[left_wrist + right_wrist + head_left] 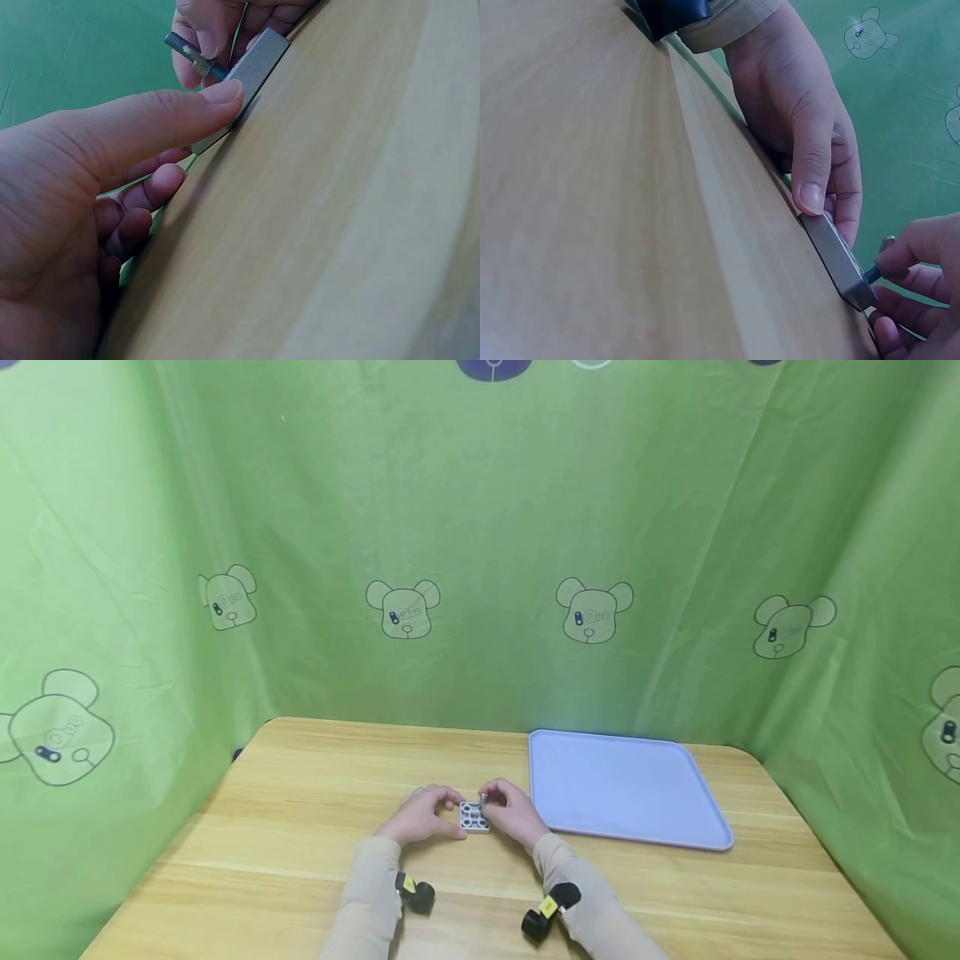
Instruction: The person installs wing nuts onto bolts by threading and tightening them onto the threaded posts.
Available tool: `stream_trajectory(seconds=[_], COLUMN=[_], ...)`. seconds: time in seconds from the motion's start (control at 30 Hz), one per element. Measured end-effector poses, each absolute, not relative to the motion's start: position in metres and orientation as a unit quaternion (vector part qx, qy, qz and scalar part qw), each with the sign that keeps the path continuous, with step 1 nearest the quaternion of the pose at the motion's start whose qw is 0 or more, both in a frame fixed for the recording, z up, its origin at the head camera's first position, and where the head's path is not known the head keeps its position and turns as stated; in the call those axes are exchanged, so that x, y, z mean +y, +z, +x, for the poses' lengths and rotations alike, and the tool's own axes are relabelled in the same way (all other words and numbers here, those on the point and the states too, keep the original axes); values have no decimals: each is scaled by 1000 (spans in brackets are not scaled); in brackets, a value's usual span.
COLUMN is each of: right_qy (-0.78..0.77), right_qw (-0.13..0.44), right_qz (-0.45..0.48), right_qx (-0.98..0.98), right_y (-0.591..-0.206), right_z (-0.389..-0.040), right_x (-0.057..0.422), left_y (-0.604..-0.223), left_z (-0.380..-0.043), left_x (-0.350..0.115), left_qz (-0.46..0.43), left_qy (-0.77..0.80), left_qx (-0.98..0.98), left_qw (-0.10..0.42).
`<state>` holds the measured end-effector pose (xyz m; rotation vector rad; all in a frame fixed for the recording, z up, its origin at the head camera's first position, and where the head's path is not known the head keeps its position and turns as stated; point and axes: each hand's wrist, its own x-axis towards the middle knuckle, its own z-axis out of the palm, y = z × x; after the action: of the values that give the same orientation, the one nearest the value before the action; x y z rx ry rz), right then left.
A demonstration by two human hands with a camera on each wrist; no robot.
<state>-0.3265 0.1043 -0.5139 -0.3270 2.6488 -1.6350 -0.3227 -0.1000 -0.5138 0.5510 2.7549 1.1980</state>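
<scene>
A small square grey metal block (467, 821) with several round holes in its top lies flat on the wooden table. My left hand (422, 817) grips it from the left, the thumb pressing its near side; the thumb tip also shows against the block (259, 64) in the left wrist view. At the block's right side, my right hand (514, 815) pinches a threaded bolt (180, 46) that stands up from the block's top. In the right wrist view, part of the bolt's thread (871, 275) shows between the fingertips and the block; its lower end is hidden.
A pale lilac tray (622, 785) lies on the table to the right, just beyond the right hand. The table (277, 827) extends left and in front of the hands. Green curtains (480, 677) with bear-head drawings stand behind and at both sides.
</scene>
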Motion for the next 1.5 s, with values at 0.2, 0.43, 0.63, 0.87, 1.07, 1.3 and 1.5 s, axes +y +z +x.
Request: stream_trajectory(seconds=[0.2, 0.43, 0.63, 0.87, 1.07, 1.3, 1.5], right_qy=[-511, -506, -510, -517, -537, -531, -531], right_qw=[7, -1, 1, 9, 18, 8, 3], right_qz=[-98, -106, -99, -69, -58, -75, -97], right_qx=[854, 856, 854, 853, 841, 844, 842], right_y=[-513, -514, -513, -505, -502, -506, -511], right_z=[-326, -326, -326, -323, -324, -325, -326], right_x=[105, 104, 104, 103, 103, 102, 103], left_y=[-514, -515, -515, -514, -513, -514, -515], left_z=[-323, -324, -325, -323, -323, -324, -324], left_x=[-101, -100, -100, -100, -100, -100, -100], left_qz=[182, 182, 184, 181, 178, 178, 178], left_qy=[389, 392, 400, 399, 396, 395, 392], left_qx=[902, 901, 897, 898, 900, 900, 901], left_qw=[43, 43, 47, 46, 47, 45, 45])
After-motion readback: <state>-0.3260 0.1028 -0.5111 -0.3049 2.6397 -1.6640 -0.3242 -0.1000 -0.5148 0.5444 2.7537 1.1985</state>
